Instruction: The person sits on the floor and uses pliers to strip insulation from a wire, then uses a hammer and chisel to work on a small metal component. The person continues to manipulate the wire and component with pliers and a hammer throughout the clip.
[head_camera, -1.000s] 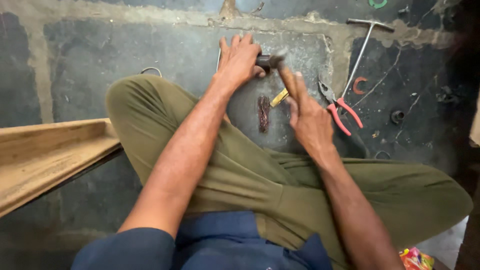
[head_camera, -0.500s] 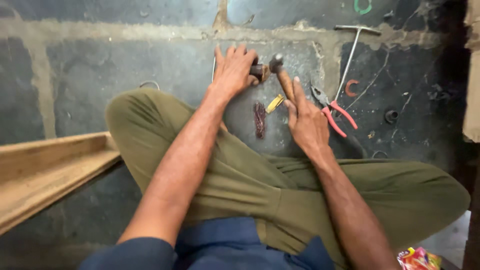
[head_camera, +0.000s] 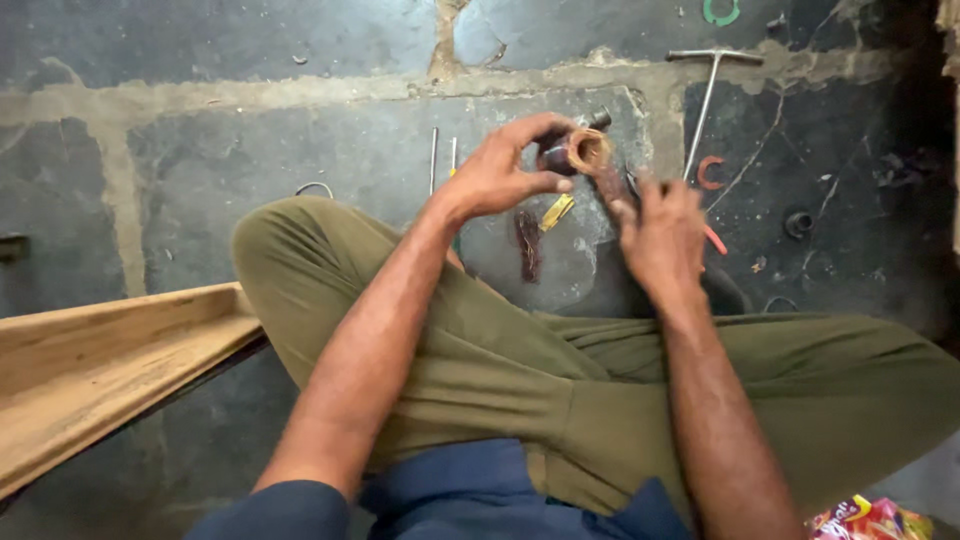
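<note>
**Gripping the copper coil above the floor**

Both grips are working the coil: my left hand (head_camera: 505, 170) is clenched around the small copper-wound coil (head_camera: 585, 152), my right hand (head_camera: 660, 235) is pinching its trailing end. Winding looks unfinished; the hammer (head_camera: 708, 90) and brown bundle (head_camera: 528, 245) are lying untouched on the floor (head_camera: 250, 150).

One package shows: a crumpled, glossy plastic wrapper in bright red, pink and yellow (head_camera: 868, 520), lying at the bottom right corner of the view on the dark stone floor (head_camera: 250, 150). It sits just beside the lower edge of the olive-green trouser leg (head_camera: 800, 380), and the picture's border cuts part of it off. Its printing is too small to make out. No labels, signs or screens appear.
</note>
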